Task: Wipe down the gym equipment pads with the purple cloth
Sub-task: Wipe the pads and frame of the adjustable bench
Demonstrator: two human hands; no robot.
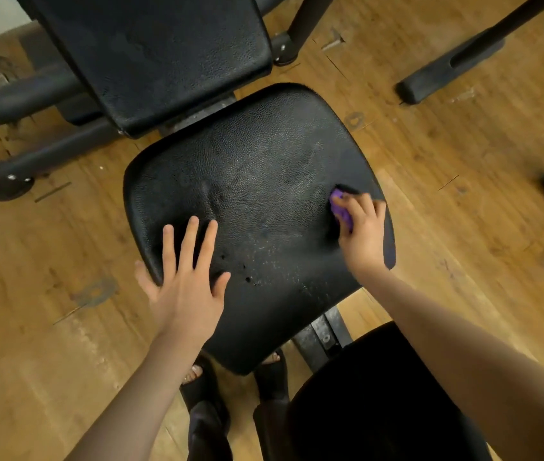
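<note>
Right hand (pixel 362 227) presses a bunched purple cloth (pixel 341 207) on the seat pad (pixel 257 181); left hand (pixel 186 277) apparently rests flat.

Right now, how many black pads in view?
2: the seat pad under both hands, and the back pad beyond it at top. More may sit outside the picture.

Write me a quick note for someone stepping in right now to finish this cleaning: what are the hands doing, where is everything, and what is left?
Left hand: open, fingers spread, resting flat on the near left part of the seat pad.
Right hand: closed on the purple cloth, pressing it to the seat pad near its right edge.
Done: cannot say for sure; the seat pad shows dull smears in the middle and pale specks toward the near side.
Left: probably the rest of the seat pad, then the back pad beyond it, which nobody is touching.
</note>
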